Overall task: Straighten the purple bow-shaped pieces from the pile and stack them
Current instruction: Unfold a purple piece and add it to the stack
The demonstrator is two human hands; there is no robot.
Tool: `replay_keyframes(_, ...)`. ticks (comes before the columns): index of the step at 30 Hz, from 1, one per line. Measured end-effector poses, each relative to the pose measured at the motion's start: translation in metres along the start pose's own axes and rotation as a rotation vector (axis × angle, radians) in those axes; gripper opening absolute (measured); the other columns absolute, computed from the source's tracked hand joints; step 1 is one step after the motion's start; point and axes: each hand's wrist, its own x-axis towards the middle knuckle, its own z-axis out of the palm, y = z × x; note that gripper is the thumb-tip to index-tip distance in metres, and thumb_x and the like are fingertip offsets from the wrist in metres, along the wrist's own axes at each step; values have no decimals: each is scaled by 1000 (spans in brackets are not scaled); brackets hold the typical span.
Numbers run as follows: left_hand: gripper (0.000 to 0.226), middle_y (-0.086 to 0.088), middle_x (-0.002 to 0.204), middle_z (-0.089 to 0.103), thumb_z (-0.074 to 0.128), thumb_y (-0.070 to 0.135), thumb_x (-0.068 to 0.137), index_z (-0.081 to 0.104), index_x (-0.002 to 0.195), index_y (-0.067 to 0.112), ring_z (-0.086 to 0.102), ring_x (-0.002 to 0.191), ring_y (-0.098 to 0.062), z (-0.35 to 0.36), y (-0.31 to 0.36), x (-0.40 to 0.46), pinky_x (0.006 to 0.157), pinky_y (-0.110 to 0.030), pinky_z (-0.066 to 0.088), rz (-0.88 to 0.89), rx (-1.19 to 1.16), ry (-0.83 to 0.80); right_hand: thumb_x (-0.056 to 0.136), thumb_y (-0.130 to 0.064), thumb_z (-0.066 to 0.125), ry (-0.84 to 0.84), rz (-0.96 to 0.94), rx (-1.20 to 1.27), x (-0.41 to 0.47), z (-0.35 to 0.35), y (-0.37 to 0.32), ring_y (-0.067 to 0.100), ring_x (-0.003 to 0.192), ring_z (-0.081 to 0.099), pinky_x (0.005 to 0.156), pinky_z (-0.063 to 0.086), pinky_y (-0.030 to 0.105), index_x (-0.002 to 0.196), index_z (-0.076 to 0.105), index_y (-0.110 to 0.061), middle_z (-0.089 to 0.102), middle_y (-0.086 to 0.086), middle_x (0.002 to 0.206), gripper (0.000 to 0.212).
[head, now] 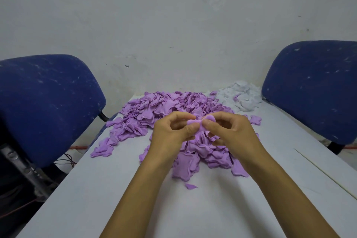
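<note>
Above the purple pile (164,110), both hands (201,131) pinch one bow-shaped piece (201,122) between them.

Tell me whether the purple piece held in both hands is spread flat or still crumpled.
Mostly spread. The left hand and right hand pinch the purple bow-shaped piece at opposite ends, lifted above the pile; the fingers hide its edges.

Two hands pinch one purple bow-shaped piece above the counter.
At frame centre the left hand (174,129) and right hand (229,129) each pinch an end of the purple piece (201,121), held over the purple pile (154,110) on the white counter (96,189). White scraps (239,96) lie at upper right; blue chairs (44,102) flank both sides.
</note>
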Motion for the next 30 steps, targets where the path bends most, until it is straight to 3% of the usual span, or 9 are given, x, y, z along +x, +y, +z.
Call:
replay_keyframes(6,24,2,66,72,76,-5,76,72,77,19,67,63,-10,-2,2,5,59,-22,56,68,56,180,89,-16,70,172,19,-14,1,5,2,14,56,62,57,53,30,81,73,-19,70,7,69,9)
replay_keyframes(11,17,-3,82,75,72,5,84,75,79,21,69,77,-15,-7,0,3,68,-28,55,-30,-9,83,94,-20,64,-19,33,-83,0,2,0,13,66,65,62,58,32,92,71,-17,72,6,77,7)
replay_keyframes(14,15,-1,82,75,70,13,86,78,77,22,67,75,-12,-14,-2,2,65,-25,55,-38,68,-34,96,-32,59,-85,79,-112,1,-7,4,9,66,66,59,57,23,93,72,-21,72,-3,78,18)
replay_keyframes(16,19,0,85,75,65,33,86,79,79,23,68,76,-9,-18,-3,-3,66,-22,55,-67,105,-186,97,-36,55,-70,95,-132,2,-11,11,5,63,64,58,54,20,92,73,-23,71,-6,75,23)
replay_keyframes(18,24,6,87,75,61,44,87,79,83,28,67,79,-5,-23,-9,-5,71,-23,54,-62,256,-195,96,-30,58,-20,81,-206,4,-11,22,5,61,61,59,53,24,88,72,-23,69,-5,72,18)
replay_keyframes(22,17,2,80,73,65,19,91,75,78,25,66,80,-17,-30,-30,0,81,-39,53,-85,436,9,92,-21,64,-33,89,-385,2,2,45,11,57,61,55,55,29,83,71,-24,69,-1,71,12)
replay_keyframes(24,15,7,75,71,66,16,88,73,77,25,66,74,-12,-33,-43,3,72,-28,53,-125,556,15,91,-19,64,-107,82,-506,1,13,58,12,59,62,63,56,32,84,71,-25,69,-5,70,11)
replay_keyframes(27,17,13,65,66,67,11,83,69,76,27,60,62,-1,-36,-61,4,55,-5,41,-183,760,-48,89,-14,62,-194,88,-654,-1,28,79,10,63,60,75,54,33,99,71,-21,69,-4,76,15)
replay_keyframes(30,13,10,72,63,69,16,81,66,88,26,62,78,-12,-32,-76,5,56,-6,37,-266,843,-105,87,-18,65,-174,123,-654,-3,39,91,11,70,61,76,50,29,113,64,-19,69,-5,79,26)
